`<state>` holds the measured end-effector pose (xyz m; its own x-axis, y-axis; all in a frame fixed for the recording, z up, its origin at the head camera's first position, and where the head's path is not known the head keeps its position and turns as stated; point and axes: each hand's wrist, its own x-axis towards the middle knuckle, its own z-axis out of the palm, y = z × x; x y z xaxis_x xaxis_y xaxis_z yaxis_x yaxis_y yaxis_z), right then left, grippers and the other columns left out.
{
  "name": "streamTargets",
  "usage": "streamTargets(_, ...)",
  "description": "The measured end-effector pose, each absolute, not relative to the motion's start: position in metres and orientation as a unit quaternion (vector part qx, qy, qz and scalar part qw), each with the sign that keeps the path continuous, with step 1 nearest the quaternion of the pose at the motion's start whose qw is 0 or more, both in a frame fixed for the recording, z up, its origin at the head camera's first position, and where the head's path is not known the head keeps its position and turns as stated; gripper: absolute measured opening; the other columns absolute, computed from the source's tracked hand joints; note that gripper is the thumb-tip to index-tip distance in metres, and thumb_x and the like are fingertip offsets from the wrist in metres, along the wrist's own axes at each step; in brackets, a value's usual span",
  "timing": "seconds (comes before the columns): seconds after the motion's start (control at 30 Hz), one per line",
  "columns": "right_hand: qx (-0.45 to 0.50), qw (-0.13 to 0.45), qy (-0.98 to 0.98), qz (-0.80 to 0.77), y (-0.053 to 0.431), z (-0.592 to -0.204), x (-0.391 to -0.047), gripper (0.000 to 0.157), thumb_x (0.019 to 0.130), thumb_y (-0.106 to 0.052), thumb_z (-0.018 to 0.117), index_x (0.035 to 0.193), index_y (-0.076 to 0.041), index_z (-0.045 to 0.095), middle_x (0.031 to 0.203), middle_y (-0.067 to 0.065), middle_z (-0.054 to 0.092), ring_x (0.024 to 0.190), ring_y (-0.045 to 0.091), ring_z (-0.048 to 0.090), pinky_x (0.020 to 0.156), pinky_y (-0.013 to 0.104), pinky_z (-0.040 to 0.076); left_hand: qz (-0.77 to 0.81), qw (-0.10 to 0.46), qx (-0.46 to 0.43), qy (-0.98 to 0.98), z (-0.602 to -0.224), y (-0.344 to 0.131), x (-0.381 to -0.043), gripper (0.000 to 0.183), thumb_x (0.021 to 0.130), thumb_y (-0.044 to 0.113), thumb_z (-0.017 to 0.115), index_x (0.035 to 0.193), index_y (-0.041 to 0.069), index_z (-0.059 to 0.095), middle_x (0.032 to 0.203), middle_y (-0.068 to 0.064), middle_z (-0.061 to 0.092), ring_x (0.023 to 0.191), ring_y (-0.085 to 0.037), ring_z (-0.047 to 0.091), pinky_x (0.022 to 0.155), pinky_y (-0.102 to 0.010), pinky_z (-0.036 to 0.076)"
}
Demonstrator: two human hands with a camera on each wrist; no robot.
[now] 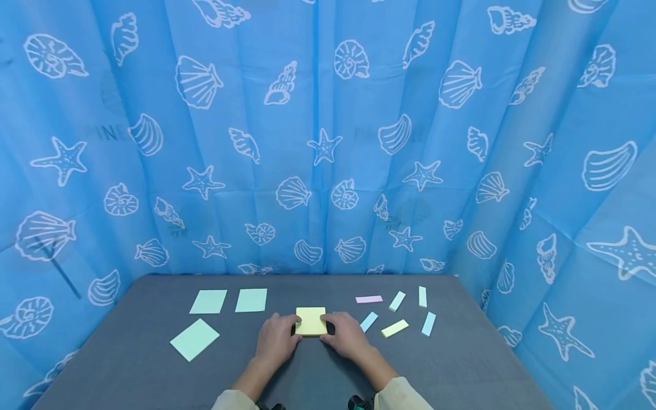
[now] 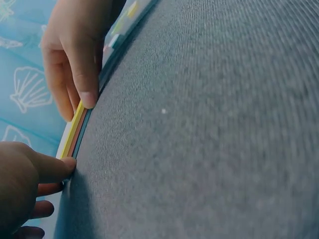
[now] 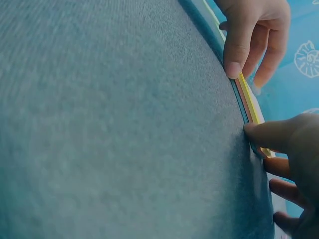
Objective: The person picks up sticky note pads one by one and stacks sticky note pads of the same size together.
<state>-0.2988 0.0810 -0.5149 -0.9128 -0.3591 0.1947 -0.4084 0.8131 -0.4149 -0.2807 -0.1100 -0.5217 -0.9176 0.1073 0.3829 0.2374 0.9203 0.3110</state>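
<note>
Left hand [image 1: 277,339] and right hand [image 1: 348,336] pinched opposite sides of the sticky-note stack [image 1: 311,321] between them.
We judged even, gentle pressure from both hands best for keeping it flush.

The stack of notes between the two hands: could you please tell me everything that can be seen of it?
The stack of notes is a roughly square block that looks like paper. Its top is pale yellow, with no visible writing. The wrist views show layers along its edge: yellow uppermost, reddish in the middle, blue underneath. It appears to lie flat on the gray table. The left hand grips its left side, the right hand its right.
</note>
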Motion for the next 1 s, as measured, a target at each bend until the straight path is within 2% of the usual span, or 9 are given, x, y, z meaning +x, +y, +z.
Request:
streamTargets(0.2,0.195,0.072,-0.948,0.242,0.081,-0.515,-0.297,0.035,0.083,-0.021,0.078,0.115,-0.009,0.071,0.114,0.01,0.067,0.109,0.029,0.06,0.091,0.048,0.047,-0.182,0.178,-0.097,-0.962,-0.524,-0.112,-0.28,0.03,0.073,0.023,0.086,0.1,0.018,0.075,0.084,0.003,0.068,0.069,-0.014,0.05,0.06,-0.034,0.042)
streamTargets(0.43,0.197,0.098,-0.955,0.201,0.077,-0.516,-0.298,0.028,0.081,-0.022,0.08,0.107,-0.012,0.075,0.106,0.005,0.071,0.102,0.025,0.064,0.087,0.044,0.049,-0.186,0.185,-0.105,-0.959,-0.525,-0.114,-0.28,0.027,0.073,0.023,0.086,0.098,0.019,0.076,0.082,0.006,0.067,0.066,-0.012,0.047,0.058,-0.031,0.039)
streamTargets(0.83,0.209,0.098,-0.963,0.139,0.077,-0.511,-0.298,0.028,0.083,-0.028,0.078,0.109,-0.016,0.075,0.11,0.004,0.071,0.105,0.023,0.065,0.089,0.043,0.049,-0.19,0.19,-0.111,-0.957,-0.528,-0.117,-0.281,0.023,0.075,0.022,0.085,0.096,0.019,0.077,0.081,0.007,0.067,0.064,-0.009,0.047,0.058,-0.03,0.039)
streamTargets(1.0,0.214,0.088,-0.963,0.136,0.076,-0.509,-0.298,0.028,0.083,-0.027,0.078,0.108,-0.016,0.075,0.11,0.004,0.071,0.104,0.024,0.065,0.088,0.043,0.049,-0.191,0.192,-0.118,-0.955,-0.531,-0.121,-0.284,0.022,0.075,0.022,0.084,0.095,0.019,0.076,0.082,0.006,0.067,0.068,-0.012,0.051,0.06,-0.032,0.042)
